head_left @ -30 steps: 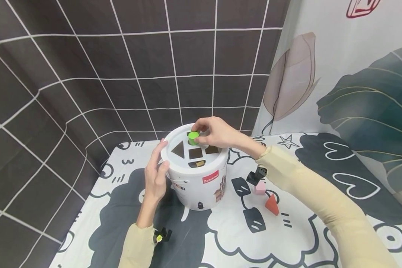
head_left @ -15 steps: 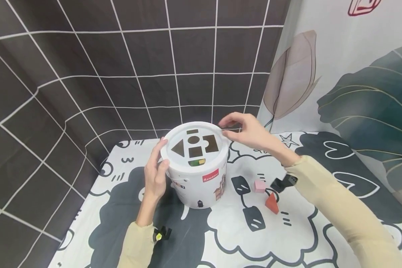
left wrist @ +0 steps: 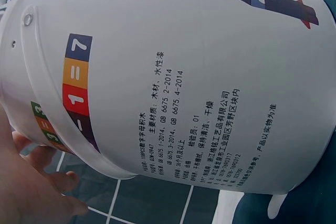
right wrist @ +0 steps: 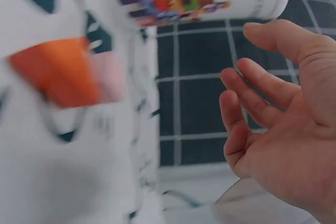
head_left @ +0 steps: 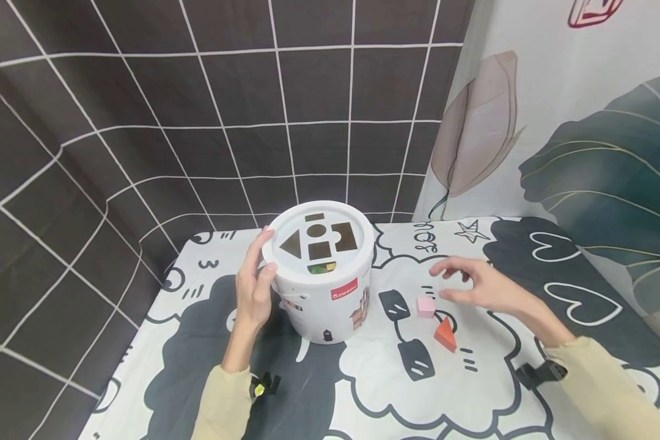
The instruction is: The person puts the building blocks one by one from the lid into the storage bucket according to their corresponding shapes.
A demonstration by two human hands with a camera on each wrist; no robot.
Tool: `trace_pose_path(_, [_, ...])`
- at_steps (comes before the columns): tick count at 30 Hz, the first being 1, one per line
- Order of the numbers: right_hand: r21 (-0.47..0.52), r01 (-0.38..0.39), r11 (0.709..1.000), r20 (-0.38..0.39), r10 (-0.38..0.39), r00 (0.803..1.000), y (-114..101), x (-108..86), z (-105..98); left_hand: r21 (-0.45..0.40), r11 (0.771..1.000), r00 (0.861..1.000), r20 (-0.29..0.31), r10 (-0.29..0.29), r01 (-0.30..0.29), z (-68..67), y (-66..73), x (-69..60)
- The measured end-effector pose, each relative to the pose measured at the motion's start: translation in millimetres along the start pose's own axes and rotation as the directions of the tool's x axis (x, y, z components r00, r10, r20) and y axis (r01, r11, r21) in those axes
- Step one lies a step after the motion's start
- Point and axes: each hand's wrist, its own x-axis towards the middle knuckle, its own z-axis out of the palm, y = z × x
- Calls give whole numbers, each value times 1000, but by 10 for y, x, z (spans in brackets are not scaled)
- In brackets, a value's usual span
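A white round bucket stands upright, its lid cut with several shaped holes. My left hand rests against the bucket's left side at the rim, fingers and thumb spread along it. In the left wrist view, the bucket's printed wall fills most of the picture. My right hand holds nothing and hovers over the cloth, fingers loosely bent. Just left of it lies a pink cube, with an orange-red triangular block slightly nearer me. A green piece shows through the lid's front hole.
A black-and-white patterned cloth covers the surface. Behind hangs a dark curtain with white grid lines, and at the right a white curtain with leaf prints.
The green cylinder that my right hand pinched at the lid's round hole is gone from the lid. My right hand has moved right and toward me, near the blocks. The left hand stays put.
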Motion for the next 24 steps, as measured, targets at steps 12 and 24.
trace_pose_path(12, [70,-40,997,18,39,999,346,-547,267,-6,1000,1000,-6,11,-11,0,-1,7])
trace_pose_path(24, [141,-86,986,69,77,995,432,-632,439,-2,1000,1000,-4,8,-8,2,-7,5])
